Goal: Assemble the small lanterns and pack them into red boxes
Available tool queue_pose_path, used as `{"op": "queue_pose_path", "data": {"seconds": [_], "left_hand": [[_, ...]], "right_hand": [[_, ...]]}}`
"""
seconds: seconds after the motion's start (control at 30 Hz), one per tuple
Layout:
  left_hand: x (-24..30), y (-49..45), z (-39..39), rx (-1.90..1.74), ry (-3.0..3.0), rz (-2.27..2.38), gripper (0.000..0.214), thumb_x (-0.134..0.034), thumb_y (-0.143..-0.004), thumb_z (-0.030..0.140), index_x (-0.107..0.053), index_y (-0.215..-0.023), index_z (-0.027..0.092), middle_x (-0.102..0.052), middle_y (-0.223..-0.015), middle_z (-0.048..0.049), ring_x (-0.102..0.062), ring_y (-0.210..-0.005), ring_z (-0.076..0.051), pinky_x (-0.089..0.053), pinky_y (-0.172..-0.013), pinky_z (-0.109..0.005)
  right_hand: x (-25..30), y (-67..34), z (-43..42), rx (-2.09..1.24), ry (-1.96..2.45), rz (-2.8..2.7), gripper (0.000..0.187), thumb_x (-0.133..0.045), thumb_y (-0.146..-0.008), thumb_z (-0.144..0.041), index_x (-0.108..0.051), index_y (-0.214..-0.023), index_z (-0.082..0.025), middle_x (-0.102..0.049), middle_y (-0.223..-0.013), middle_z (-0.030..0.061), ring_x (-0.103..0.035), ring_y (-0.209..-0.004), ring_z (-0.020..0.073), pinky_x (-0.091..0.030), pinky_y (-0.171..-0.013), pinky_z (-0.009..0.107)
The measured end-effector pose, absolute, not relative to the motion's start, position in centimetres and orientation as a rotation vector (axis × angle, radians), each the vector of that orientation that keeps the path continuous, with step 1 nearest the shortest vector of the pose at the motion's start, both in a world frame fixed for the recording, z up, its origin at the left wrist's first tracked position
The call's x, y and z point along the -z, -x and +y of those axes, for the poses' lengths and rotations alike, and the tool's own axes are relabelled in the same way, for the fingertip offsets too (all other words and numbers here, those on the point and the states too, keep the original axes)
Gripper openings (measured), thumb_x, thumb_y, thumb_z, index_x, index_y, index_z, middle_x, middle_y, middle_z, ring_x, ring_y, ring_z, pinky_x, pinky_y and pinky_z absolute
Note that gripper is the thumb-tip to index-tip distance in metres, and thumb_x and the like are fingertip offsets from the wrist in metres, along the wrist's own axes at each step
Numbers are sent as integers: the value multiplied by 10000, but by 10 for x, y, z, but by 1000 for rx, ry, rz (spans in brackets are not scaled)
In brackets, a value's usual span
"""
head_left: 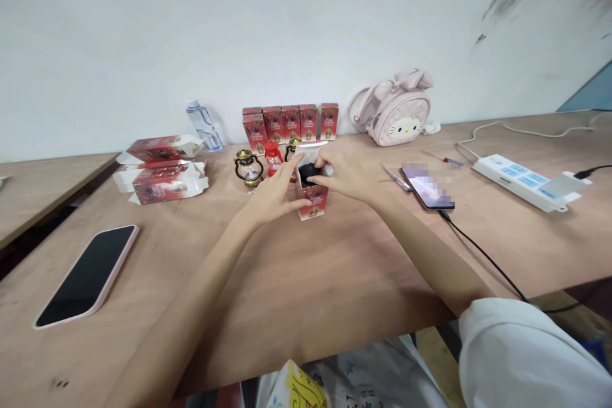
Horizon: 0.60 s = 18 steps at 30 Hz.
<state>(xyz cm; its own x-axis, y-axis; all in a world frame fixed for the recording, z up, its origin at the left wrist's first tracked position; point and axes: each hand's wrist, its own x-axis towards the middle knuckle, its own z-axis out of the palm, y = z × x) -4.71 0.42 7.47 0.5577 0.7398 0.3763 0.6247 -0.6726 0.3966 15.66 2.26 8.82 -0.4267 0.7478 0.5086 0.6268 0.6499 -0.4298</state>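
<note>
A small red carton stands upright in the middle of the wooden table, its top flap open. A black object sits in its mouth. My left hand holds the carton's left side, fingers wrapped against it. My right hand grips the right side at the top, fingertips on the black object. Just behind stand a gold lantern and a red lantern, with a third partly hidden by the carton.
A row of several red cartons lines the wall beside a water bottle and a pink bag. Flat cartons lie left. A phone lies front left, another charging phone, screwdrivers and a power strip lie right.
</note>
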Motion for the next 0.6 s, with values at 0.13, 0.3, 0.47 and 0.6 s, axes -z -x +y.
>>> {"op": "queue_pose_path", "data": {"seconds": [0.13, 0.3, 0.47, 0.6], "left_hand": [[-75, 47, 5, -702, -2655, 1152, 843, -547, -813, 508, -88, -1469, 242, -415, -1358, -140, -500, -1158, -298, -460, -888, -407], [-72, 48, 6, -580, -2774, 1156, 687, -471, -860, 493, -214, -1452, 258, -445, -1200, -108, -527, -1047, -259, -451, -867, -387], [-75, 48, 6, -556, -2755, 1184, 644, -466, -858, 497, -288, -1427, 253, -456, -1120, -95, -536, -948, -231, -458, -830, -381], [-76, 47, 5, -561, -2744, 1161, 649, -486, -848, 481, -291, -1427, 262, -455, -1162, -104, -532, -992, -250, -453, -847, -390]], "right_hand": [[-96, -161, 19, -205, 1024, -2264, 178, -644, -763, -325, -585, -824, -169, -622, -825, 34, -539, -740, 168, -395, -678, 291], [-106, -169, 18, -232, 903, -2313, 155, -517, -828, -217, -667, -856, -191, -675, -858, 30, -588, -797, 166, -428, -734, 298], [-106, -183, 29, -302, 851, -2045, 310, -400, -768, -61, -649, -893, -198, -679, -917, 17, -612, -928, 166, -456, -841, 331], [-102, -191, 37, -440, 942, -1979, 323, -582, -734, -187, -568, -1053, -236, -613, -1127, 22, -588, -1005, 192, -471, -877, 386]]}}
